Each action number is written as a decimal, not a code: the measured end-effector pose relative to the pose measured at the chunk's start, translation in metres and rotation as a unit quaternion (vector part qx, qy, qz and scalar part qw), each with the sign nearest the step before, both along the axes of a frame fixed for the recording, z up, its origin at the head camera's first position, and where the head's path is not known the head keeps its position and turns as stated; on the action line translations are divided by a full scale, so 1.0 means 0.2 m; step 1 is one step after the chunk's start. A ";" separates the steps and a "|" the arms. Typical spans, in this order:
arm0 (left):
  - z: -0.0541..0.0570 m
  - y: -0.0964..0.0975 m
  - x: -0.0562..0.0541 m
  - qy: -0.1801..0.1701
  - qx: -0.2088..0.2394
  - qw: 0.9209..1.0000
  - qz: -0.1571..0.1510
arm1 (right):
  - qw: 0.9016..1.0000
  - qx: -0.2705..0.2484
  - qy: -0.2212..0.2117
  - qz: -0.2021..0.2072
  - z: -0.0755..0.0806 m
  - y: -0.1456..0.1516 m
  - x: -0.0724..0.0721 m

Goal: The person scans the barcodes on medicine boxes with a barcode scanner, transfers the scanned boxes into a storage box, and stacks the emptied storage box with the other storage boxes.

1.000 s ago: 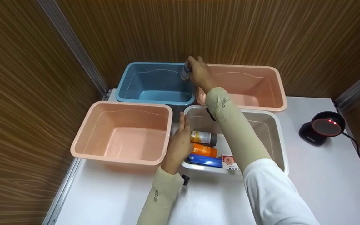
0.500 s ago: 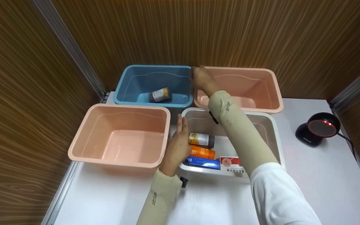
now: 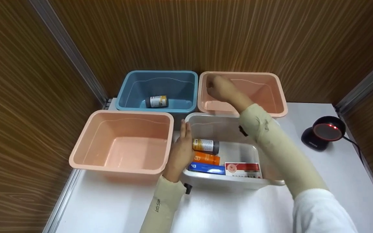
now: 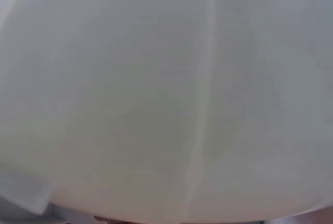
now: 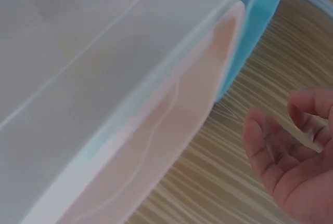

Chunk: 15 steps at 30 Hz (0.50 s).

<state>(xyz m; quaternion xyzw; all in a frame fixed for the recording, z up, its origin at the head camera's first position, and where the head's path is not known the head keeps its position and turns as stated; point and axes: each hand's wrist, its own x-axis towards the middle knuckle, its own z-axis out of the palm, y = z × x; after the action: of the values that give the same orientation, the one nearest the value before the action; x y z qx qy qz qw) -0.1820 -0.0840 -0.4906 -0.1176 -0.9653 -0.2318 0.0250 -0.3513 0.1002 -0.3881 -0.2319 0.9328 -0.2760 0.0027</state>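
Note:
My left hand [image 3: 180, 155], fingers extended, rests along the left rim of the white bin [image 3: 212, 127]. Over the back right pink bin [image 3: 251, 74] my right hand [image 3: 223, 89] hangs with loosely curled fingers; in the right wrist view nothing shows between fingers and thumb. A dark bottle with a white and yellow label [image 3: 158, 101] lies on its side in the blue bin [image 3: 163, 73]. Inside the white bin lie a similar bottle [image 3: 206, 146], an orange package [image 3: 207, 159], a blue box [image 3: 207, 168] and a red and white box [image 3: 243, 170].
Another pink bin [image 3: 121, 167] stands at the front left. A black scanner-like device [image 3: 322, 134] with red lights and a cable stands on the white table [image 3: 225, 210] at the right. Wood-patterned panels [image 3: 160, 35] enclose the table. The bin's pale wall [image 4: 145, 104] fills the left wrist view.
My right hand let go of the bottle, which dropped into the blue bin and rolled slightly left. That hand then moved right and toward me, over the pink bin. The left hand stays put.

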 end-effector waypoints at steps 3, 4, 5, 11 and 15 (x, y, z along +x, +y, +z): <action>0.00 -0.01 -0.01 0.001 0.010 1.000 -0.001 | 1.000 -0.004 0.019 0.020 0.02 0.06 0.08; 0.00 -0.01 -0.02 -0.002 0.014 1.000 -0.001 | 0.999 -0.002 0.029 0.028 0.03 0.08 0.11; 0.00 -0.02 -0.02 -0.003 0.016 1.000 -0.001 | 0.999 0.001 0.036 0.035 0.03 0.10 0.14; 0.01 -0.03 -0.04 -0.008 0.002 1.000 0.006 | 0.996 0.018 0.041 0.079 0.01 0.20 0.27; 0.01 -0.04 -0.04 -0.016 0.005 1.000 0.010 | 0.992 0.066 0.015 0.105 -0.05 0.23 0.32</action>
<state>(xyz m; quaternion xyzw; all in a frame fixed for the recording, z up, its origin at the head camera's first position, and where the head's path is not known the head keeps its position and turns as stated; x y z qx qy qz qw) -0.1905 -0.0923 -0.4887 -0.1038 -0.9657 -0.2379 0.0122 -0.2864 0.1463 -0.3989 -0.3318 0.9195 -0.2082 0.0334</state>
